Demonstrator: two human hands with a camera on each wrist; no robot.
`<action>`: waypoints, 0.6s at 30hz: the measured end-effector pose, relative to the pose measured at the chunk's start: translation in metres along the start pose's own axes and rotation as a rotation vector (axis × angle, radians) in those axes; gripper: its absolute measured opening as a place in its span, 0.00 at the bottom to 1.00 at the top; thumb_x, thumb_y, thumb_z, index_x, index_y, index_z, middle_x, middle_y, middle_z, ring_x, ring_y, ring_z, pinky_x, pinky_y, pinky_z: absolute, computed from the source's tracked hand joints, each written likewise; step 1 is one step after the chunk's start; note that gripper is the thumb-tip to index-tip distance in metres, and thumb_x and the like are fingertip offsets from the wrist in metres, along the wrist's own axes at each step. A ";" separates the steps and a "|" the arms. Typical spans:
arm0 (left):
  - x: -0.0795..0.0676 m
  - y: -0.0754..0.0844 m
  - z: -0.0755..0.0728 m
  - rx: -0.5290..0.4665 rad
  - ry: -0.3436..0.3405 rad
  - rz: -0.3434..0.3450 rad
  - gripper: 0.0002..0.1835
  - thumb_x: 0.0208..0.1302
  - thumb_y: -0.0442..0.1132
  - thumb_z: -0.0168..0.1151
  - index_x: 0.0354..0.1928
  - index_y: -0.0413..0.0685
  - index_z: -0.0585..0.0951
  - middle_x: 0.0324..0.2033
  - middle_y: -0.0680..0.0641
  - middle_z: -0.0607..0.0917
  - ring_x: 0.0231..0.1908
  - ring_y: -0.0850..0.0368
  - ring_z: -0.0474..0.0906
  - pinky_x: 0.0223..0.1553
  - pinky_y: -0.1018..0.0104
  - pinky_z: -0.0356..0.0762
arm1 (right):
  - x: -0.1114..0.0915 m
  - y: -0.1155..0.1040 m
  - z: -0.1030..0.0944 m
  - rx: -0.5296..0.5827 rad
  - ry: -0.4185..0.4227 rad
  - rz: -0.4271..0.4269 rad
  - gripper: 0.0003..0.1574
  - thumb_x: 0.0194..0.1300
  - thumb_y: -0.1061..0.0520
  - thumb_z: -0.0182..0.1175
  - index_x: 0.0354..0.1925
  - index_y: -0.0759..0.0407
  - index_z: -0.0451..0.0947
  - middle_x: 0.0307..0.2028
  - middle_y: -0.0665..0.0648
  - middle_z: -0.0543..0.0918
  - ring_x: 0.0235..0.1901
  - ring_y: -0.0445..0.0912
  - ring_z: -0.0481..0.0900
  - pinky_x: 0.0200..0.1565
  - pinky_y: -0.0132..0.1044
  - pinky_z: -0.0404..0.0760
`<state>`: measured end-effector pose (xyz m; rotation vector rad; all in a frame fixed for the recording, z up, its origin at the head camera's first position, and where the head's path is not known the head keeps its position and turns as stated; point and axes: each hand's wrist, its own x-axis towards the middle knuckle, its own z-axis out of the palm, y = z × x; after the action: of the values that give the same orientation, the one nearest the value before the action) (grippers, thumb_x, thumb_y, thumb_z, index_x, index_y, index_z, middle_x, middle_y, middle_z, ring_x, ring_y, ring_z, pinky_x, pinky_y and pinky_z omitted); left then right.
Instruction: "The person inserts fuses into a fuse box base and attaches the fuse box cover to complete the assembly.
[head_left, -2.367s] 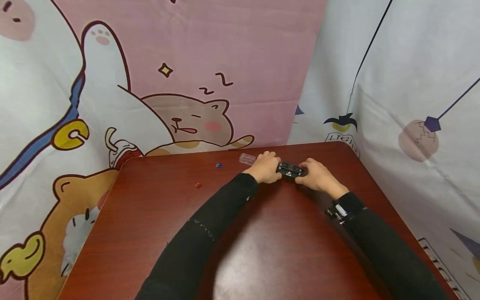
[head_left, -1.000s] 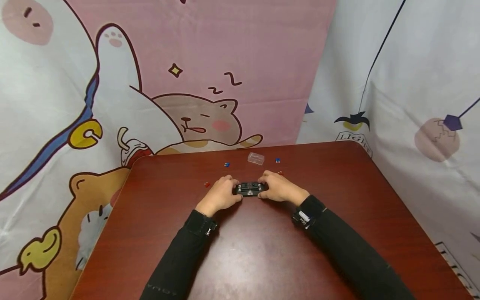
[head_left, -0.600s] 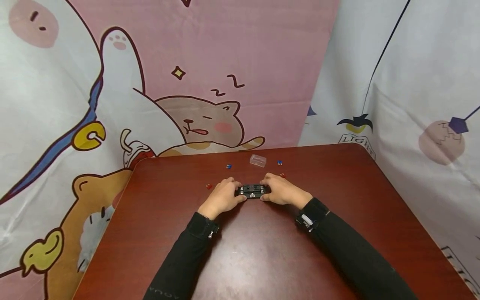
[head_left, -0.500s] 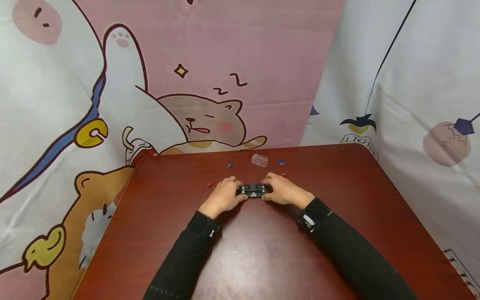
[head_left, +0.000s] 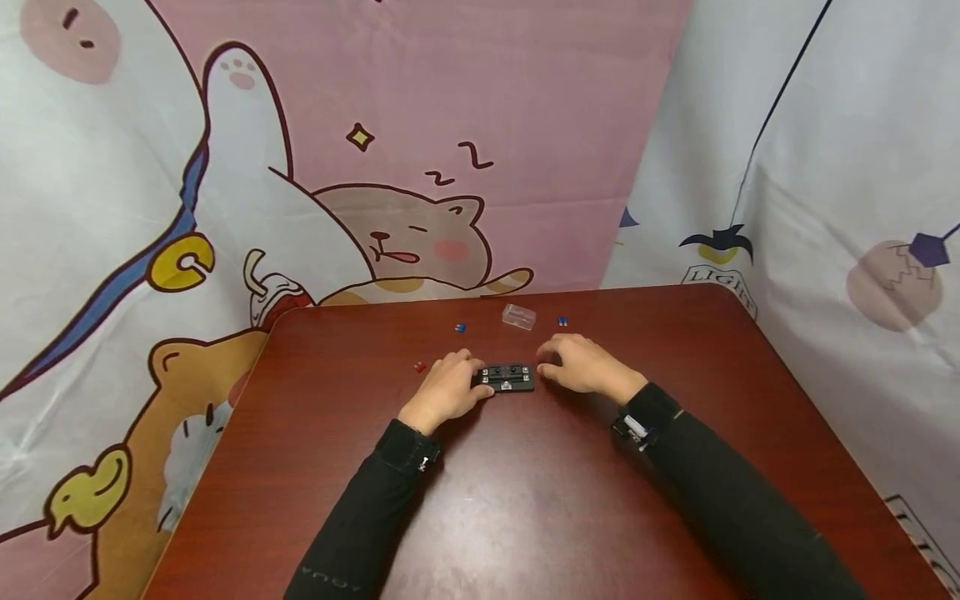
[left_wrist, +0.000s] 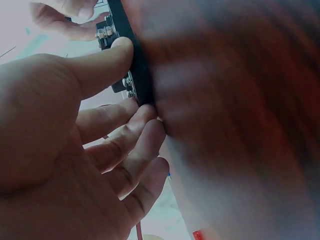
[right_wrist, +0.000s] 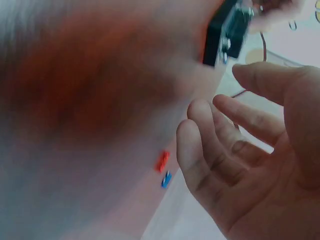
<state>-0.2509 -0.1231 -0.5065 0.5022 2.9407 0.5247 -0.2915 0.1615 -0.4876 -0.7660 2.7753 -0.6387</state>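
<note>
A black terminal block [head_left: 507,377] with metal screws lies near the middle of the table, its long side across my view. My left hand [head_left: 450,390] pinches its left end. In the left wrist view, the thumb presses on the terminal block [left_wrist: 141,85] while the fingertips sit at its end. Just off the right end is my right hand [head_left: 583,364], holding nothing. Its fingers are loosely bent, with a gap between them and the terminal block [right_wrist: 219,42] in the right wrist view.
Left of the block lie a small red piece [head_left: 420,367] and a blue two-pronged piece [head_left: 460,328]. A clear plastic box [head_left: 518,317] and another blue piece [head_left: 562,321] are farther back. Past my right fingers lies a second red piece [right_wrist: 162,161]. Printed cloth hangs behind the table.
Both hands have brought the terminal block from the back right toward the middle and nearer. The right hand has then let go and moved slightly right; the left keeps its grip.
</note>
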 end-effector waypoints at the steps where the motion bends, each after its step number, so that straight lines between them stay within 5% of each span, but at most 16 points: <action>1: 0.001 0.000 -0.001 0.001 0.005 0.000 0.28 0.75 0.55 0.73 0.69 0.47 0.85 0.57 0.45 0.84 0.55 0.47 0.79 0.67 0.48 0.76 | 0.001 0.002 -0.005 0.008 0.018 0.012 0.23 0.80 0.49 0.66 0.66 0.58 0.86 0.63 0.62 0.87 0.63 0.59 0.84 0.69 0.63 0.81; 8: 0.001 0.000 -0.002 -0.014 0.005 -0.017 0.30 0.75 0.55 0.73 0.70 0.46 0.84 0.59 0.44 0.84 0.56 0.46 0.78 0.69 0.48 0.76 | 0.010 0.027 -0.033 0.002 0.141 0.145 0.20 0.81 0.51 0.64 0.60 0.61 0.89 0.59 0.64 0.89 0.58 0.59 0.86 0.63 0.61 0.84; 18: 0.000 0.001 0.001 -0.009 -0.011 -0.012 0.28 0.76 0.54 0.72 0.70 0.46 0.84 0.60 0.44 0.83 0.58 0.45 0.78 0.69 0.47 0.76 | 0.030 0.047 -0.042 -0.019 0.135 0.297 0.19 0.82 0.50 0.62 0.57 0.61 0.89 0.56 0.65 0.90 0.52 0.59 0.86 0.59 0.60 0.86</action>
<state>-0.2499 -0.1216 -0.5070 0.4848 2.9280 0.5315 -0.3502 0.1962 -0.4739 -0.3115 2.9368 -0.6256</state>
